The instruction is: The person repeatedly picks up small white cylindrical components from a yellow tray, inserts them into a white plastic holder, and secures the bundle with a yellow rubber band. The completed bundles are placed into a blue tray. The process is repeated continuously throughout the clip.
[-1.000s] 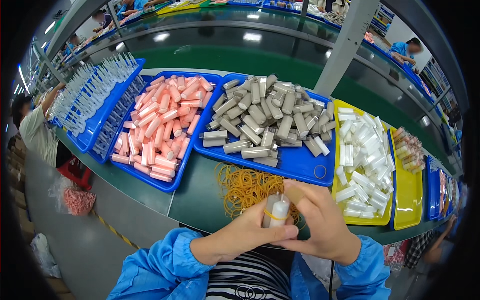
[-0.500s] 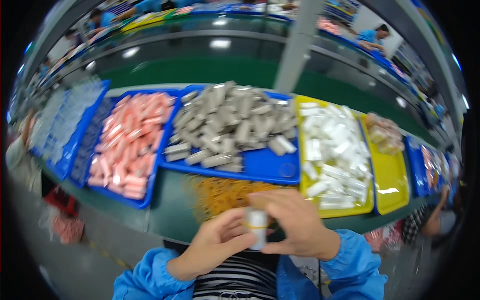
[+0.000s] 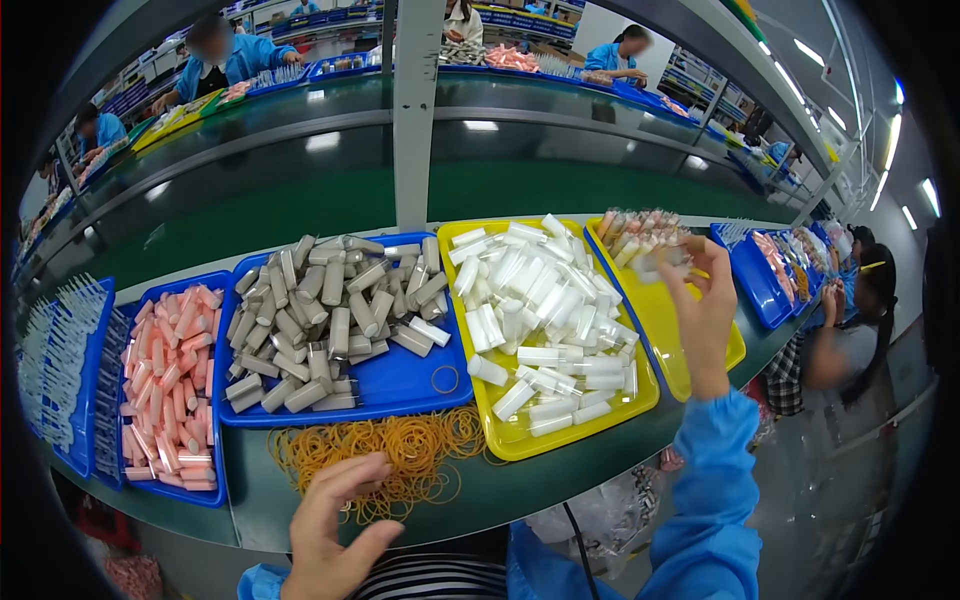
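Note:
My right hand [image 3: 705,310] reaches out to the right over a yellow tray [image 3: 700,360] and holds a small bundle of pale tubes [image 3: 665,258] just beside a heap of similar bundles [image 3: 640,230]. My left hand [image 3: 335,520] hovers near my body with fingers spread and nothing in it, right over a pile of orange rubber bands [image 3: 400,450] on the green bench. A blue tray [image 3: 400,385] of grey tubes lies beyond the bands, and a second yellow tray [image 3: 530,440] of white tubes lies between my hands.
A blue tray of pink tubes [image 3: 165,390] and a blue tray of white sticks [image 3: 60,370] lie at the left. More blue trays [image 3: 760,285] follow at the right, where another person [image 3: 850,340] works. A grey post [image 3: 415,110] rises behind the trays.
Both hands held a bundle together by my body. Now the right hand has carried it out to the far-right yellow tray, the left hand has let go, and my view has swung right.

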The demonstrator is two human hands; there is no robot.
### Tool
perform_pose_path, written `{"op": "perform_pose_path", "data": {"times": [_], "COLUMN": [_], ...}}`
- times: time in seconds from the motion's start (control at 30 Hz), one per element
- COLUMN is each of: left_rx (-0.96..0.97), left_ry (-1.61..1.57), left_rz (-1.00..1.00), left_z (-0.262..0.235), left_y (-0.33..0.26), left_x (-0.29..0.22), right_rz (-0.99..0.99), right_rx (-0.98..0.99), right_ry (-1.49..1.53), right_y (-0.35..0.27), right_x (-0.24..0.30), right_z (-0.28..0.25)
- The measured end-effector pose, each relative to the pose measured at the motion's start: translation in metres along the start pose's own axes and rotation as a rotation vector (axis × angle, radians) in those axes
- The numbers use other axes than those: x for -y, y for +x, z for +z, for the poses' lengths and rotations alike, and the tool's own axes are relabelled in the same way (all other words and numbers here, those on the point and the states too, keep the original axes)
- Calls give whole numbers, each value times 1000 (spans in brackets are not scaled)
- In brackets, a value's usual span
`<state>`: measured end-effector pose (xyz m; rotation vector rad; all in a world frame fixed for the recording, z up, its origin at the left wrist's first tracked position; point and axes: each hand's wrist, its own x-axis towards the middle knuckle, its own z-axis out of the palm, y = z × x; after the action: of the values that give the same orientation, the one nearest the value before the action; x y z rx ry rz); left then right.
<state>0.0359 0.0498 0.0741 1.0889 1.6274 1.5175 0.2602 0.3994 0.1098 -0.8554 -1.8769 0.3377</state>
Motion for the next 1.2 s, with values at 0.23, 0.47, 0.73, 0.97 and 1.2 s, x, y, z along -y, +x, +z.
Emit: {"op": "perform_pose_path", "data": {"times": [0.23,0.47,0.73,0.97,1.2], "left_rx": [-156,-397,-918,-694,-566], "left_ry": [5,498,1179,1660,1981], "left_rz": [94,256,300,-39,-109], "left_z": [-21,-106,-244,-431,-519], "left_y": [0,-28,-90,-36,-20], "left_x": [15,11,-9,34,68], "right_rz": [-32,-37,-158,44,-38], "right_rx": [69,49,79,59,557], "right_ry": [-353,-383,-388,-201,-38], "right_y": [19,0,27,-24,-75], "right_x": [-115,-161,-202,-31,31], "right_z": [28,7,-29,-19,21]}}
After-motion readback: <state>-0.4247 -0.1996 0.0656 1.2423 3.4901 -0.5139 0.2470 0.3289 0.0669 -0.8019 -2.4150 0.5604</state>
